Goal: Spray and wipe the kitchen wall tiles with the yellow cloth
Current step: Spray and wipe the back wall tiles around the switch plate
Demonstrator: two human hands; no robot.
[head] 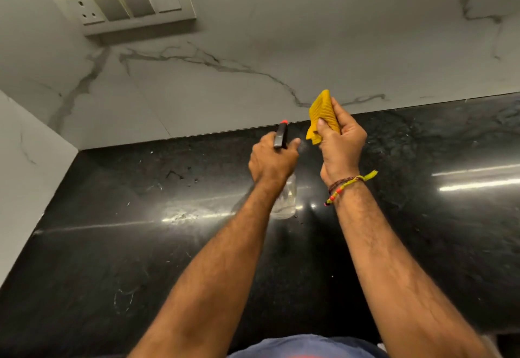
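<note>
Two hands — left hand [271, 160], right hand [342, 143] — one spray bottle [284, 194], one yellow cloth [323, 112], one switch plate [121, 2].

Tabletop [112, 245] is polished black stone, glossy, with bright streaks of light reflected across the middle and right side. It butts against the marble-look wall tiles [225, 33] along the back edge and on the left, forming a corner at rear left. Small pale specks and faint scuff marks are scattered over the surface; cannot tell whether the clear spray bottle [285, 200] actually rests on it.
</note>
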